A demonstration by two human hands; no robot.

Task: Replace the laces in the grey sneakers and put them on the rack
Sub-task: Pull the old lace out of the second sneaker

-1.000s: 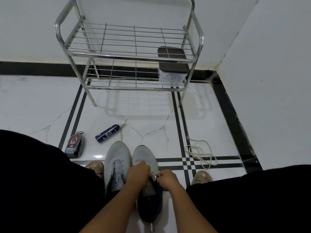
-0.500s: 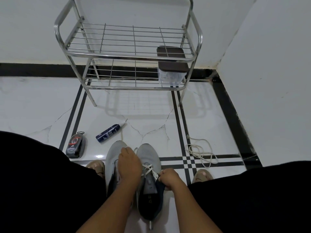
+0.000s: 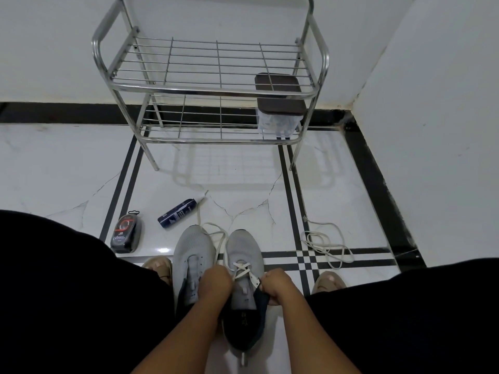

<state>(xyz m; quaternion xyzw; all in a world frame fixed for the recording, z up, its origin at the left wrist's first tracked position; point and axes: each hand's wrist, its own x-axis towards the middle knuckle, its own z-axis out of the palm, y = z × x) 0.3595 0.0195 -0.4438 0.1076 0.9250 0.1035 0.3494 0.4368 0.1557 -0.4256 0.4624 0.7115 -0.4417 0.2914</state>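
Observation:
Two grey sneakers stand side by side on the floor between my knees, toes pointing away. The left sneaker [image 3: 192,255] has no lace in its eyelets. The right sneaker [image 3: 244,253] carries a white lace [image 3: 216,236] crossed through its front eyelets, and the loose end loops over both toes. My left hand [image 3: 214,286] grips the lace between the two shoes. My right hand [image 3: 275,286] pinches the right sneaker's dark collar beside the eyelets. A second white lace [image 3: 325,245] lies loose on the floor to the right. The steel rack [image 3: 210,89] stands against the far wall.
A clear container with a brown lid [image 3: 280,114] sits on the rack's lower shelf at the right. A dark blue bottle [image 3: 178,213] and a black shoe-polish sponge [image 3: 126,233] lie on the floor at the left. A white wall closes the right side.
My left hand has pulled back from the right sneaker's toe toward me, drawing the lace through so a long loop now lies over the toes. My right hand stays on the collar.

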